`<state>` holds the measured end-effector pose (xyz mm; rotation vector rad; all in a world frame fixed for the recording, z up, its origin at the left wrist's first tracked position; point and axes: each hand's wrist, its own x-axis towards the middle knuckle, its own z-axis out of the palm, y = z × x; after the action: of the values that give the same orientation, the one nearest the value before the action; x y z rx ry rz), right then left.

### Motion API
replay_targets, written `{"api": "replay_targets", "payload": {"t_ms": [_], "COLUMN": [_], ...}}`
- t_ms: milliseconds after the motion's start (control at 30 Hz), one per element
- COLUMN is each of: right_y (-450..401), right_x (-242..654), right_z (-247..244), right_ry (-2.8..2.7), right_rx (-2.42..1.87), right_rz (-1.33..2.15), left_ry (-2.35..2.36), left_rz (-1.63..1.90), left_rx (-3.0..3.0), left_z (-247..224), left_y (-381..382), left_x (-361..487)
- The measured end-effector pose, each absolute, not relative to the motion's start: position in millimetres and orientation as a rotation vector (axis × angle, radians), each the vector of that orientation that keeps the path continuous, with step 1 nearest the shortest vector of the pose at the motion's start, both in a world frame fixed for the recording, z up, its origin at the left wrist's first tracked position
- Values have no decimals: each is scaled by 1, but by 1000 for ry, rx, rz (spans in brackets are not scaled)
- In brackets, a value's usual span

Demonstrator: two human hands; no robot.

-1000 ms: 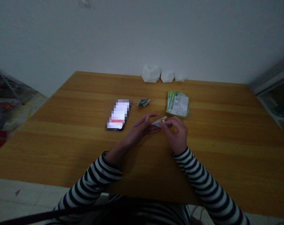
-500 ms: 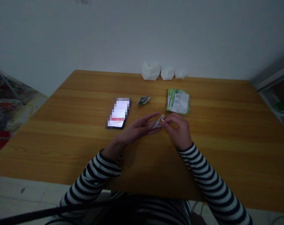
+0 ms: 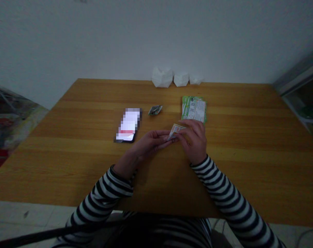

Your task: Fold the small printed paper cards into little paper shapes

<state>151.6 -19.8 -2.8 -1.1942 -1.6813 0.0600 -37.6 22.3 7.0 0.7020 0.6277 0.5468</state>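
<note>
Two hands close together, left hand (image 3: 148, 144) and right hand (image 3: 194, 142), with fingers (image 3: 184, 132) pinched narrow on a small printed packet (image 3: 175, 131) between them, now bent into a wedge, no longer a flat strip. Just beyond the right fingers, a green card stack (image 3: 194, 109); beyond the left, a foil wrapper (image 3: 155, 110) and a phone (image 3: 127, 125), all on the desk (image 3: 223, 175).

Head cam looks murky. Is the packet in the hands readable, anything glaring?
Head view: dim overall; the small printed packet between the left hand and right hand is too soft to read; the phone glares, its screen pixelated; the table edges bow.
</note>
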Motion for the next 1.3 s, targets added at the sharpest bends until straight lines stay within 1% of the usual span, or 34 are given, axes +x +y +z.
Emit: {"api": "replay_targets", "payload": {"t_ms": [167, 267, 400, 567, 833, 1300], "right_y": [-13, -8, -8, -11, -7, -9], "right_x": [157, 161, 164, 165, 169, 167], "right_z": [-7, -14, -18, -13, -12, -9], "right_ry": [-1575, -1534, -1526, -1590, -1578, -1631], "right_rx": [-1119, -1106, -1140, -1221, -1238, -1311], "right_rz": [494, 641, 609, 475, 669, 607], "left_ry": [701, 734, 806, 815, 736, 724], "left_rz": [479, 500, 496, 363, 413, 414], "left_rx": [794, 804, 779, 813, 942, 1082], "left_z": [9, 13, 13, 7, 1, -3], "left_y": [24, 23, 25, 29, 28, 28], "left_x": [-40, -40, -40, -42, -42, -42]}}
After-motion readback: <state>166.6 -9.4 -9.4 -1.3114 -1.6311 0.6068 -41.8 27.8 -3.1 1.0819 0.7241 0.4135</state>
